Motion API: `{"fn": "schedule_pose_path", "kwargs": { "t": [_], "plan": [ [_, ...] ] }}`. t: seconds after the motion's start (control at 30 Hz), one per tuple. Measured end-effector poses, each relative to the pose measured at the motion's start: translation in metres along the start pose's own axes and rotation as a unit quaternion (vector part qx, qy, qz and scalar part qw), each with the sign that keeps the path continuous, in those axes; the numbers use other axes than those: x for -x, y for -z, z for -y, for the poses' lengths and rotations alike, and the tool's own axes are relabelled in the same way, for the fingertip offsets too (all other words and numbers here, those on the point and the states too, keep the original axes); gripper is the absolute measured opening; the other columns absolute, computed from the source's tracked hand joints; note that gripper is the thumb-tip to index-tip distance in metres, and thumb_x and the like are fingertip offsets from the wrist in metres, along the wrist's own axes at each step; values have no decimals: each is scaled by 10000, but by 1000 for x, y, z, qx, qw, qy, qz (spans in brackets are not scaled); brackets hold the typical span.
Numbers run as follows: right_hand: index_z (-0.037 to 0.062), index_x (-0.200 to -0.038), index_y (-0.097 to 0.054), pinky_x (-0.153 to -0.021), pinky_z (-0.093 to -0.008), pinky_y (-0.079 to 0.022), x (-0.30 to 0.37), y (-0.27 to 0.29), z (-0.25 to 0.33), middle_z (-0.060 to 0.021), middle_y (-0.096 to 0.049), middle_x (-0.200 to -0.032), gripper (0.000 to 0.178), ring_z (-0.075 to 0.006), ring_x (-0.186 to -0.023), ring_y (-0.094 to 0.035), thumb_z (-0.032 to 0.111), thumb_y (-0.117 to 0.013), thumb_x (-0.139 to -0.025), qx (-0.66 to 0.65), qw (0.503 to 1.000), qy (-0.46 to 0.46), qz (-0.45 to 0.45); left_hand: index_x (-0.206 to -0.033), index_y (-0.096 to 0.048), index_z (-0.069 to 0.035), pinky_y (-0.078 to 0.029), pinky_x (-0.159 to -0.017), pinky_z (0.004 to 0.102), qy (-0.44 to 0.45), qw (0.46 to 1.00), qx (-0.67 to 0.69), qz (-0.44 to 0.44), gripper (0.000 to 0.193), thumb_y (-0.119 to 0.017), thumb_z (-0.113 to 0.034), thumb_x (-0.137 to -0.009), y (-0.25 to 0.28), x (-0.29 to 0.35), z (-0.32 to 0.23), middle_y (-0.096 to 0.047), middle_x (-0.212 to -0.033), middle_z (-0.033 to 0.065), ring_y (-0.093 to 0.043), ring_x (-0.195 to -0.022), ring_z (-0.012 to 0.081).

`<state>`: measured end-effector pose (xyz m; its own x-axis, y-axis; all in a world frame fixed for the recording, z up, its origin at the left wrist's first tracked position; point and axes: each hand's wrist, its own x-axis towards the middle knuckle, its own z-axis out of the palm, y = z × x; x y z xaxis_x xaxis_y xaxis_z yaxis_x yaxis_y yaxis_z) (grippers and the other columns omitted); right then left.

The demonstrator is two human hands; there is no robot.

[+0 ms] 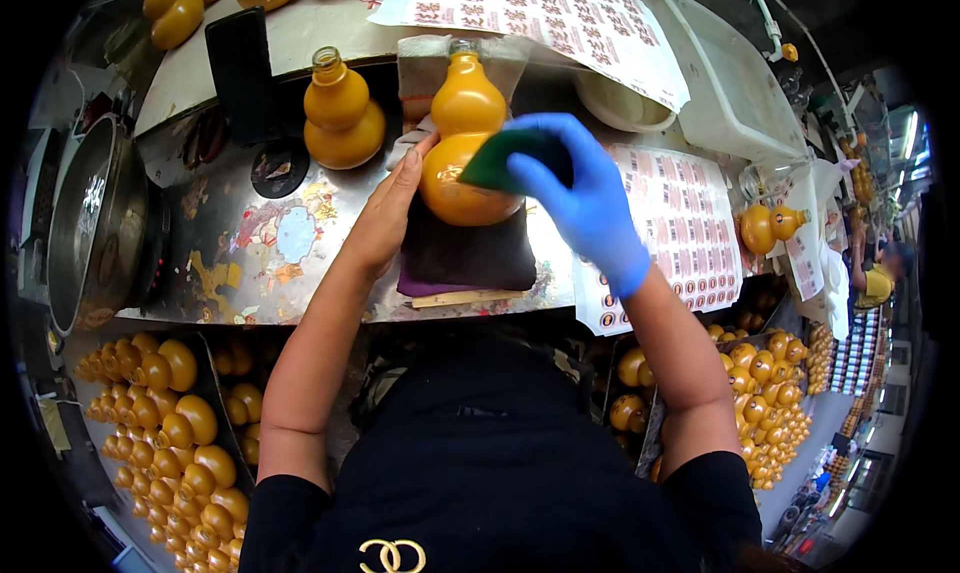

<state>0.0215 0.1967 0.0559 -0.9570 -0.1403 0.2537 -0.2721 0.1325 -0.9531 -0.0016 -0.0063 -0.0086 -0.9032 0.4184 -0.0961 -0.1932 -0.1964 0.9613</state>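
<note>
An amber gourd-shaped bottle [467,105] lies on a dark folded pad [470,255], its clear neck pointing away from me against a white cloth [422,65]. My bare left hand [392,195] holds its lower bulb from the left, with the fingertips partly hidden behind the bottle. In a blue glove, my right hand [588,195] grips a dark green flexible pad [520,157] and presses it to the right side of the lower bulb. Another amber gourd-shaped bottle [342,123] stands to the left.
Printed label sheets [690,228] lie right of my glove, with another sheet [540,11] at the back. A white bowl [628,111] and translucent bin [745,93] stand at the right. A metal pan [95,233] is far left. Crated gourd bottles [178,428] flank me below the table.
</note>
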Motion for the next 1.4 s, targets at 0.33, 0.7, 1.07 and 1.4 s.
{"fn": "schedule_pose_path", "kwargs": {
  "t": [0.33, 0.7, 1.07, 1.4],
  "plan": [
    [21, -1044, -573, -777, -253, -497, -8, 7, -12, -53, -634, -943, 295, -84, -870, -579, 182, -712, -840, -21, 998, -7, -61, -1412, -322, 43, -290, -1076, 292, -50, 992, -107, -45, 694, -356, -507, -991, -20, -1, -12, -443, -1367, 146, -408, -1284, 192],
    [81, -987, -550, -717, -253, -479, 49, -23, -18, -26, -598, -869, 295, -110, -785, -573, 97, -764, -786, 68, 989, 90, -99, -1454, -274, -29, -267, -1105, 330, -71, 989, -119, -60, 645, -283, -494, -1007, -22, 5, 3, -412, -1404, 158, -390, -1311, 232],
    [68, -1042, -619, -663, -291, -477, 54, -17, -35, -54, -614, -928, 339, -197, -761, -602, -57, -690, -735, 264, 893, 303, -202, -1397, -369, -15, -294, -1091, 329, 6, 992, -82, -99, 625, -294, -498, -1006, -11, 3, 8, -463, -1364, 127, -417, -1284, 205],
    [102, -1005, -649, -731, -324, -470, 126, -5, -8, -51, -646, -916, 184, -219, -855, -618, 80, -644, -821, -51, 979, 48, -191, -1370, -401, 4, -218, -1129, 316, -26, 996, -10, -84, 535, -294, -397, -1032, -12, 2, 8, -451, -1395, 85, -380, -1310, 171]
  ]
}}
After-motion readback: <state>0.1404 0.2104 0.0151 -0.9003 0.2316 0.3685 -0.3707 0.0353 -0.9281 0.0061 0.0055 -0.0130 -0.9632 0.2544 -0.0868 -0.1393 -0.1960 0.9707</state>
